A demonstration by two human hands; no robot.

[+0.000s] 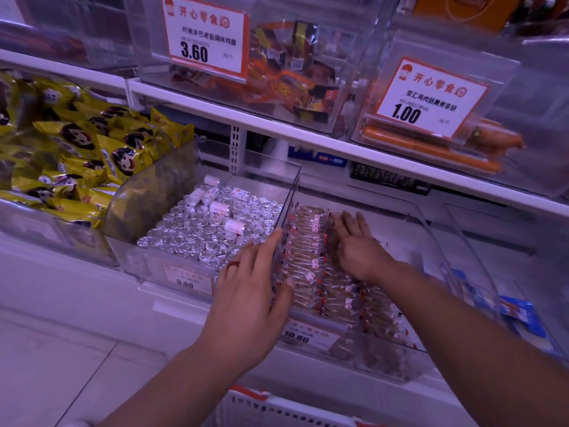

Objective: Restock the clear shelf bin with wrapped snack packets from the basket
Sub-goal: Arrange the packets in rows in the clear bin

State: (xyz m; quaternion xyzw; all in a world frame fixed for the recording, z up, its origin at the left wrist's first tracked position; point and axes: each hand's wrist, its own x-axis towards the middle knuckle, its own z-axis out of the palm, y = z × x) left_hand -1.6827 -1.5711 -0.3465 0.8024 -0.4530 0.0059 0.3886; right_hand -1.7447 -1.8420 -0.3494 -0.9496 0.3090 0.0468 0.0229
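The clear shelf bin [431,238] stands on the lower shelf, right of centre, with rows of wrapped brown snack packets [311,241] along its left side. My left hand [255,291] lies with straight fingers against the bin's left wall, thumb over the wall touching the packets. Inside the bin, my right hand [354,245] rests flat on the packets with fingers spread. The rim of the white basket [277,411] shows at the bottom edge; what it holds is out of view.
A clear bin of silver foil-wrapped snacks [209,229] sits to the left, and yellow packets [77,155] fill the bin beyond it. The upper shelf [308,140] carries bins with price cards 3.60 [206,38] and 1.00 [431,97]. Blue packs [520,312] lie at right.
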